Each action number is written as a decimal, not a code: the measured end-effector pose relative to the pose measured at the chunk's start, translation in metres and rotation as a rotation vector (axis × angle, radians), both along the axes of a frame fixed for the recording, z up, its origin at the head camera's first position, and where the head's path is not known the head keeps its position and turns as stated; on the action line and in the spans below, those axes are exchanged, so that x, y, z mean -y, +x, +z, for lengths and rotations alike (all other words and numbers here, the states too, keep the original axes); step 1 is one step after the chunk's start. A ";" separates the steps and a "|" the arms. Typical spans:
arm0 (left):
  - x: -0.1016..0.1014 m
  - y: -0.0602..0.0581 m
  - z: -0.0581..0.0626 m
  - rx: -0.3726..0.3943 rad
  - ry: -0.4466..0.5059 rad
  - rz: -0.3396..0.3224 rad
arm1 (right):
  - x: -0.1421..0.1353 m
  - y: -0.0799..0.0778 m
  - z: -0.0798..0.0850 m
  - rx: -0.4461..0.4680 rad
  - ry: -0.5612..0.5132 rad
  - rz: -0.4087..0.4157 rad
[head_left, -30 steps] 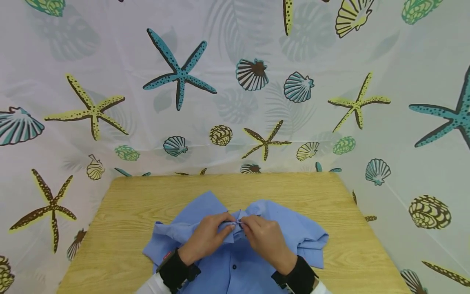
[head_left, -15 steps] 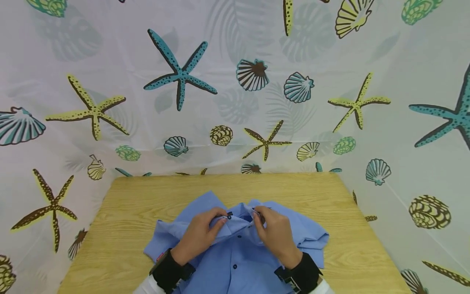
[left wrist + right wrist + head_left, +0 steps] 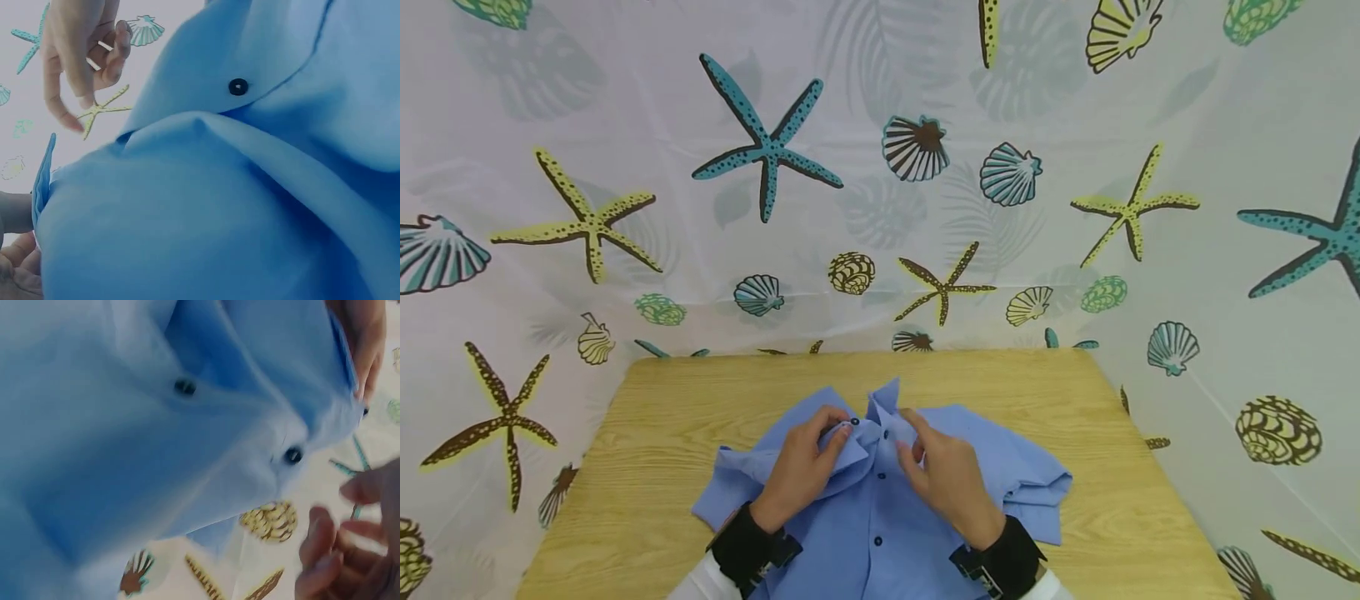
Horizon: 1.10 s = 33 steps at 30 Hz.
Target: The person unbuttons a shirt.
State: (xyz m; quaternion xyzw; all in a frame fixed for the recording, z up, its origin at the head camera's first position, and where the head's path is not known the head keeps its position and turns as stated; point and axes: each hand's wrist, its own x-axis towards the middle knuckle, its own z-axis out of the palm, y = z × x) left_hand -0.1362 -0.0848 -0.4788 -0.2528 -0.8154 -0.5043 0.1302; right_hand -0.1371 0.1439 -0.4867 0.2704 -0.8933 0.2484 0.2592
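Head view shows the left hand pinching a fold of the light-blue shirt beside a dark button; the right hand, thumb and forefinger apart, holds nothing. The right wrist view shows what the head view leaves unclear: a gap between the right hand's fingers and the cloth. The left wrist view cuts off the left hand at its edge, and the fold hides some fingers, which probably press from behind. The shirt lies on the wood-grain desk, its lower part out of frame. A white curtain printed with starfish and shells hangs behind. Black bands round the wrists cover bits of the shirt.
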 end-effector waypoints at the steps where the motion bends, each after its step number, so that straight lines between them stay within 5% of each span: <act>1: -0.001 0.000 0.002 -0.010 0.011 -0.015 | 0.003 0.001 -0.001 0.013 0.022 0.032; 4: -0.006 0.003 0.012 -0.026 0.029 -0.080 | 0.012 0.002 -0.003 0.054 0.110 0.073; 7: -0.013 0.008 0.024 -0.027 0.042 -0.155 | 0.015 0.000 -0.008 0.052 0.131 0.030; 15: -0.022 0.022 0.067 -0.063 0.060 -0.159 | 0.013 -0.004 0.004 -0.030 -0.083 -0.029; 23: -0.014 0.006 0.064 -0.154 0.065 -0.085 | 0.013 -0.003 0.027 -0.109 -0.134 0.001; 27: -0.006 -0.005 0.055 -0.192 -0.070 0.061 | 0.013 -0.001 0.028 -0.132 -0.157 0.028; 30: -0.005 -0.009 0.045 -0.284 -0.307 0.151 | 0.015 0.001 0.025 -0.155 -0.142 0.072; 33: -0.009 -0.006 0.038 -0.414 -0.506 0.167 | 0.018 0.003 0.021 -0.165 -0.117 0.095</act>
